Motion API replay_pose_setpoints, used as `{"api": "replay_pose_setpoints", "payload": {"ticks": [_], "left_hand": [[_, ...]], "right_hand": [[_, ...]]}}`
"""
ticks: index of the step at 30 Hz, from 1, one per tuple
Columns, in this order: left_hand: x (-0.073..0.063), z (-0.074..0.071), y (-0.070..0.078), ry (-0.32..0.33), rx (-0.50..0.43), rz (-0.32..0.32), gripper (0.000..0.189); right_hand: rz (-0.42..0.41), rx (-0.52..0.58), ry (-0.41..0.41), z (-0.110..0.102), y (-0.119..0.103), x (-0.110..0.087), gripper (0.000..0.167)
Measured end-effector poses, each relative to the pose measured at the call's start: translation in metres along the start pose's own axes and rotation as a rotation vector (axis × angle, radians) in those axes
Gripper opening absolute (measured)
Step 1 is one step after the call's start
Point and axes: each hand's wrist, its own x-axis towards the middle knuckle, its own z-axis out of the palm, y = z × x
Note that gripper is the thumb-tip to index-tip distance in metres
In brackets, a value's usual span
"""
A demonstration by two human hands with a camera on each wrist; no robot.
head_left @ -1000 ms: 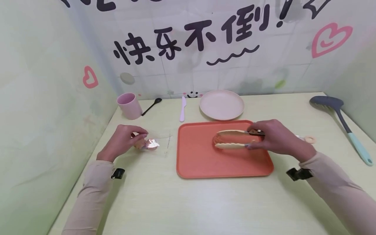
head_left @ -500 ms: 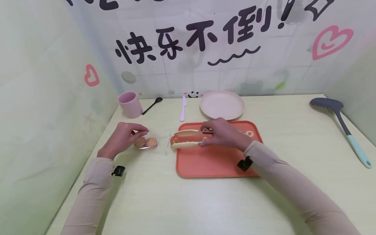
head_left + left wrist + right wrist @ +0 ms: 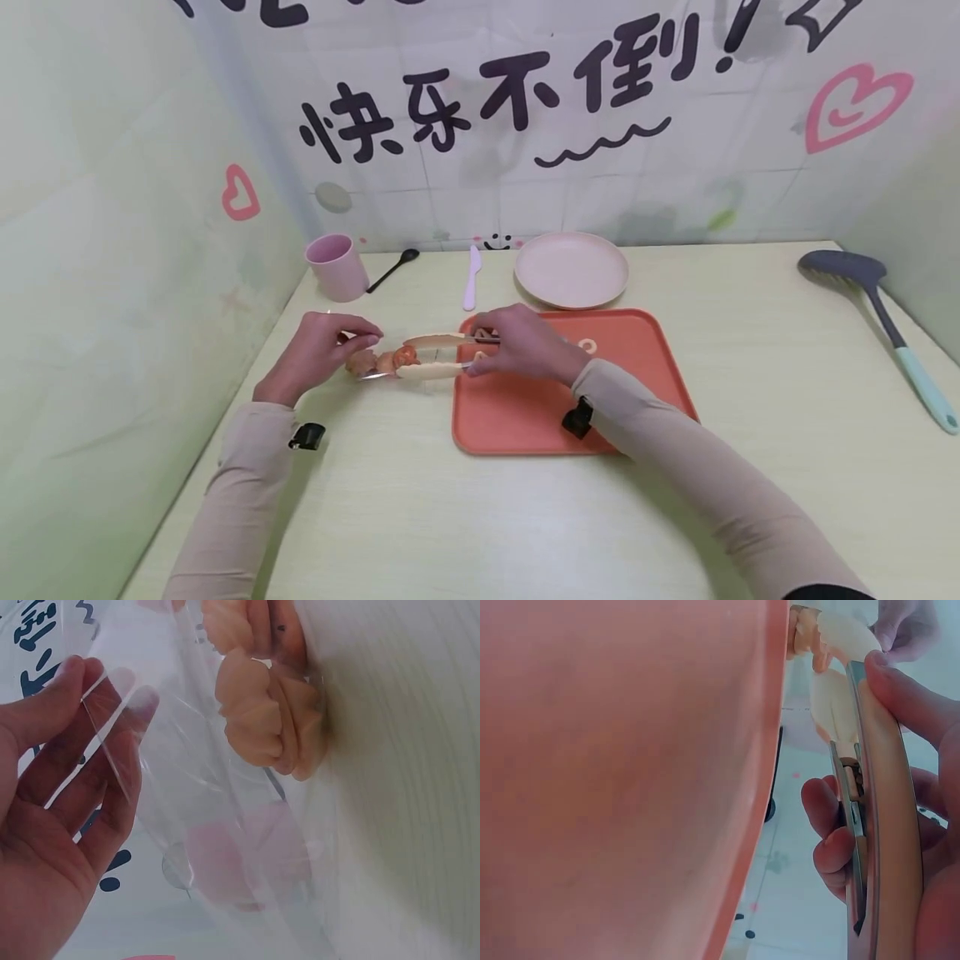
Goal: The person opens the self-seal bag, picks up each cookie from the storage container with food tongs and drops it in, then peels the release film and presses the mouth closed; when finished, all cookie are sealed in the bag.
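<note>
My left hand (image 3: 318, 350) pinches the edge of a clear plastic bag (image 3: 225, 795) between thumb and fingertips. Inside the bag lie light brown, ruffled pastry-like pieces (image 3: 262, 712). My right hand (image 3: 521, 342) grips food tongs (image 3: 431, 372) with cream tips, their arms seen long and metal-edged in the right wrist view. Between the tips is an orange-brown rounded piece (image 3: 406, 356), right beside the pieces at the bag. The tongs reach leftward past the left edge of an orange tray (image 3: 510, 425); their ring end (image 3: 587, 345) shows behind the right hand, over the tray.
Along the back stand a pink cup (image 3: 341, 271), a black spoon (image 3: 393, 269), a lilac knife (image 3: 471, 279) and a pink plate (image 3: 572, 271). A slotted turner (image 3: 885, 312) with a mint handle lies at the right. Walls close off the left side and back.
My right hand has carried the tongs and the piece in them left, from over the tray to the plastic bag. The left hand keeps its place at the bag's edge.
</note>
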Motion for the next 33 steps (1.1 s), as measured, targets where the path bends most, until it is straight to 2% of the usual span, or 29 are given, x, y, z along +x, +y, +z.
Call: {"api": "replay_pose_setpoints", "payload": {"ticks": [4, 7, 13, 20, 25, 33], "left_hand": [[-0.001, -0.001, 0.000, 0.024, -0.005, 0.008, 0.013], [-0.001, -0.002, -0.001, 0.042, -0.012, 0.015, 0.011], [0.000, -0.001, -0.004, 0.039, -0.035, 0.009, 0.010], [0.001, 0.000, -0.004, 0.031, -0.051, -0.028, 0.012], [0.001, 0.002, -0.002, 0.027, -0.068, -0.017, 0.011], [0.001, 0.003, -0.001, 0.077, -0.029, -0.005, 0.010]], "right_hand": [[-0.033, -0.005, 0.006, 0.002, -0.002, 0.010, 0.045], [-0.048, -0.051, 0.010, -0.002, -0.002, 0.015, 0.045], [-0.059, -0.124, 0.008, -0.007, -0.001, 0.020, 0.047], [-0.132, -0.087, 0.004, 0.001, -0.008, 0.027, 0.047], [-0.131, -0.088, 0.015, 0.006, -0.015, 0.033, 0.045], [-0.078, -0.083, -0.007, 0.007, -0.024, 0.035, 0.048]]}}
